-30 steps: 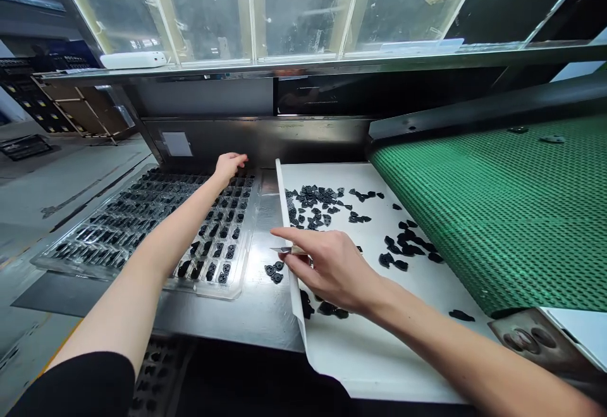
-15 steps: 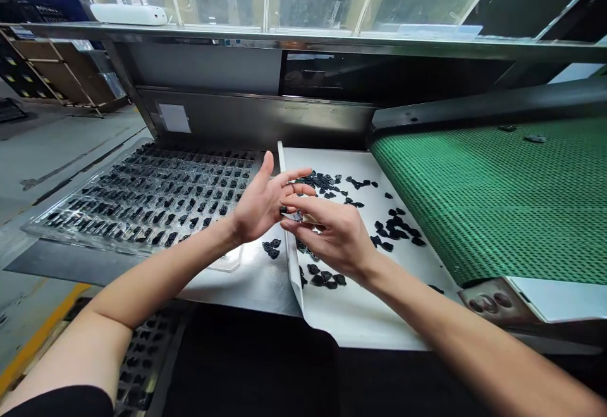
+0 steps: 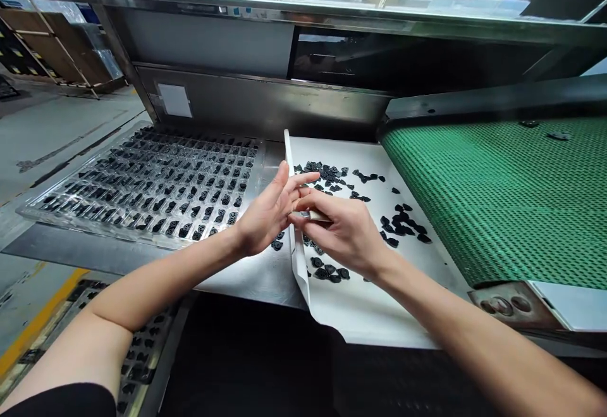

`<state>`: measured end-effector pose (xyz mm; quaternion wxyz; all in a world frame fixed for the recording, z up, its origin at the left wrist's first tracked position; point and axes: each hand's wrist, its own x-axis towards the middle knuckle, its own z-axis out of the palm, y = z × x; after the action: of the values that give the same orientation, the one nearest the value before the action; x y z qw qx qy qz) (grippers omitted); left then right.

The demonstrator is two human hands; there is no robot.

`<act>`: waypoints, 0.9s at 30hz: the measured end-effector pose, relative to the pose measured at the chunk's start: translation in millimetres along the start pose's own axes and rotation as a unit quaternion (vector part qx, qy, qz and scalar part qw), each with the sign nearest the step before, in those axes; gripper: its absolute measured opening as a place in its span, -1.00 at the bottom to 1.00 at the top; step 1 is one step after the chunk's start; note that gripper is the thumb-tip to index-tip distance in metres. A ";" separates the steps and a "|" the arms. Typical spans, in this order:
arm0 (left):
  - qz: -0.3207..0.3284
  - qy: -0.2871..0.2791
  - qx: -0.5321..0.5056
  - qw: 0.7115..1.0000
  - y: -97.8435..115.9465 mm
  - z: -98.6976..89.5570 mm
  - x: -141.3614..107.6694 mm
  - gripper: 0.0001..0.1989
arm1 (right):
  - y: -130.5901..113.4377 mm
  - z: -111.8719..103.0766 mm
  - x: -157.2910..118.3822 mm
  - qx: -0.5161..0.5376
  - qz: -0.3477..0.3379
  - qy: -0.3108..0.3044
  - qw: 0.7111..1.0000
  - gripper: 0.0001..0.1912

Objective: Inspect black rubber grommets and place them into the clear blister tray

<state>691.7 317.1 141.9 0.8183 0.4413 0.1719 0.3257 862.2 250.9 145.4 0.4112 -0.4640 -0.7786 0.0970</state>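
L hand [image 3: 266, 219] is spread w/ thumb up, its fingers meeting R hand [image 3: 346, 228]; if a part is between, I cannot tell. R hand pinches a small pale tool [image 3: 319, 216]. Black parts [image 3: 327, 173] lie on the white tray [image 3: 365, 316], near the green belt [image 3: 512, 208] at right, & fill the clear tray [image 3: 255, 180] on the counter [image 3: 251, 281], left.

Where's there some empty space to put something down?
Bare: the front of the white sheet, nearer than the black parts; the metal table between the left forearm and the sheet; the near half of the green conveyor belt.
Crowded: the clear plastic tray, the sheet's far left, and the middle, where the left hand and right hand are.
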 end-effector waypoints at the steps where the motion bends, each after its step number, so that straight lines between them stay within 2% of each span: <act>1: 0.001 -0.006 -0.003 1.000 -0.5 -2.0 -1.0 -0.26 | -0.8 -1.2 1.3 0.035 0.021 -0.003 0.999 -0.89; 5: 0.021 -0.057 0.003 0.998 0.0 -16.4 -6.4 -0.56 | 0.2 -6.0 7.1 0.223 0.150 0.000 0.963 -0.70; 8: 0.008 -0.062 -0.004 0.998 -2.1 -31.0 -10.3 -0.71 | 5.3 -7.6 9.9 0.232 0.200 0.025 0.952 -0.60; 10: -0.001 -0.054 -0.011 0.998 -5.0 -38.6 -12.3 -0.71 | 7.9 -7.3 10.6 0.222 0.213 0.024 0.951 -0.57; 14: -0.016 -0.053 -0.008 0.998 -10.0 -45.1 -15.6 -0.66 | 5.8 -5.8 11.2 0.202 0.204 -0.001 0.958 -0.67; 17: -0.030 -0.057 -0.020 0.998 -12.1 -46.8 -16.5 -0.70 | 1.0 -5.2 12.1 0.209 0.189 -0.023 0.959 -0.76; 22: -0.033 -0.072 -0.035 0.996 -16.8 -49.9 -14.8 -0.68 | 0.3 -3.5 9.9 0.196 0.198 -0.040 0.960 -0.81; 25: -0.028 -0.070 -0.045 0.996 -18.7 -51.6 -14.2 -0.62 | 2.3 -5.2 6.8 0.180 0.195 -0.035 0.963 -0.69; 27: -0.026 -0.058 -0.050 0.997 -18.6 -52.8 -14.0 -0.67 | 2.7 -8.5 5.4 0.122 0.160 -0.024 0.979 -0.60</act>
<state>658.6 332.3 97.2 0.8562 0.4134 0.1185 0.2864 868.8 254.7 152.4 0.4252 -0.5266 -0.6862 0.2663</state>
